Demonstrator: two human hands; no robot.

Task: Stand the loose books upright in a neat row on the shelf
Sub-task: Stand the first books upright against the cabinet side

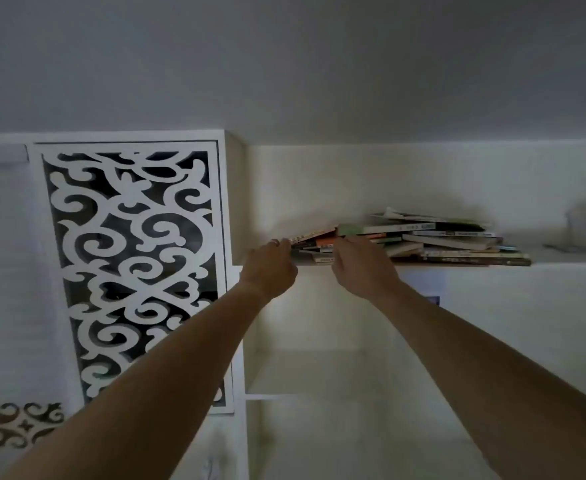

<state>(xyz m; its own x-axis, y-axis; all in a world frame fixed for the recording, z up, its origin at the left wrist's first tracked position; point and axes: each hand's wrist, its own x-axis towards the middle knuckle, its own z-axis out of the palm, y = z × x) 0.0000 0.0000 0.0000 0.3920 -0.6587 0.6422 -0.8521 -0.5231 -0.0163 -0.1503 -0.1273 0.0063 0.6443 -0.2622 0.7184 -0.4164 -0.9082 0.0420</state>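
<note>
While the books (423,240) are still lying flat in a messy heap on the high shelf (561,263), its left end is being reached by both hands. The left hand (270,268) is touching the heap's edge; the right hand (360,265) is curling onto book spines, though a firm pinch cannot be told. Gathering seems to be starting; next, a few books would need lifting upright.

Paper books (451,240) on matt white shelf (492,271)

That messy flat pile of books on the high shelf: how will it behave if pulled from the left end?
The untidy pile of thin paperback books is stacked crooked with overhanging edges, so upper ones will probably slide or fan out. They look thin, so likely floppy and light singly. Both the left hand and right hand are at its left end.
</note>
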